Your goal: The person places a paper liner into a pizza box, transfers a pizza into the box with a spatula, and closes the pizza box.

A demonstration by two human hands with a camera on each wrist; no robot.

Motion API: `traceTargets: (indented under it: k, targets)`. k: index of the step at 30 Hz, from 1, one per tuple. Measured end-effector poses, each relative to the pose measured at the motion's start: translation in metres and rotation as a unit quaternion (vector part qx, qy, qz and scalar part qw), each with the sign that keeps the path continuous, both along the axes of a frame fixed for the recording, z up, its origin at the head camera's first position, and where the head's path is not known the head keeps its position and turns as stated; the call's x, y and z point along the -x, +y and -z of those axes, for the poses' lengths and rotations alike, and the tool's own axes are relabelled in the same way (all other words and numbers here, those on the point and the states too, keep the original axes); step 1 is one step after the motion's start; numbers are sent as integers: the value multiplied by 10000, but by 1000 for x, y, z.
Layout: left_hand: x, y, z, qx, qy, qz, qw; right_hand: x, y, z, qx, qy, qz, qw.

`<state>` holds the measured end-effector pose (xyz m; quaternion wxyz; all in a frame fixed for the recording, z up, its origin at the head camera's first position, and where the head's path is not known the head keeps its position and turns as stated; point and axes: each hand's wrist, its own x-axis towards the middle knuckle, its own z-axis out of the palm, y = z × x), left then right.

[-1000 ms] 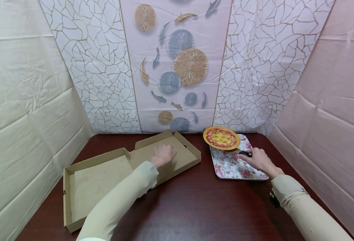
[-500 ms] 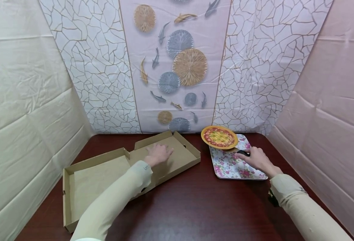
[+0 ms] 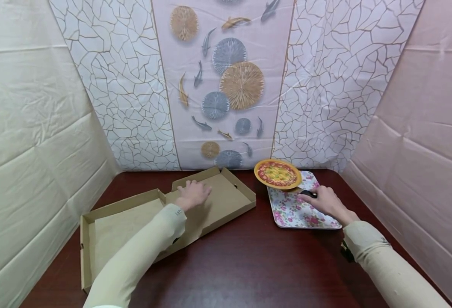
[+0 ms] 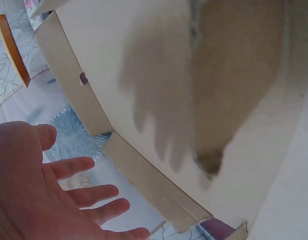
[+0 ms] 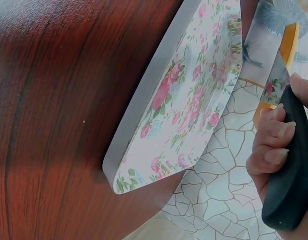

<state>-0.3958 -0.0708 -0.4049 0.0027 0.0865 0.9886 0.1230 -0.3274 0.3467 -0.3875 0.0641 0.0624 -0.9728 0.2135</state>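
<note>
In the head view my right hand (image 3: 327, 201) grips the black handle (image 5: 288, 165) of a pizza server, its fingers curled round it in the right wrist view. The shiny blade (image 5: 277, 82) reaches under a pizza (image 3: 278, 174) with an orange rim, red slices and yellow topping. That pizza is held up over the far left corner of a flowered tray (image 3: 300, 214). My left hand (image 3: 192, 196) is spread over an open cardboard pizza box (image 3: 226, 194), fingers apart and holding nothing. Its shadow falls on the cardboard in the left wrist view.
The pizza box's other half (image 3: 125, 231) lies open at the left, lined with pale paper. All stand on a dark red wooden table (image 3: 241, 265). Patterned cloth (image 3: 229, 85) hangs behind, with pale cloth walls at both sides.
My left hand has moved left across the box and its fingers have spread. The pizza on the server has shifted slightly left with my right hand. Box and tray have stayed in place.
</note>
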Motion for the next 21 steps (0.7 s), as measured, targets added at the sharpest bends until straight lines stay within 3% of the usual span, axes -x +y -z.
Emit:
traceTargets:
  k: [11, 21]
  targets:
    - [3, -16, 0, 11, -51, -143, 9999, 2, -8, -1, 76, -236, 49, 9997]
    - [6, -27, -1, -12, -131, -141, 9998, 3, -11, -3, 82, -192, -81, 9997]
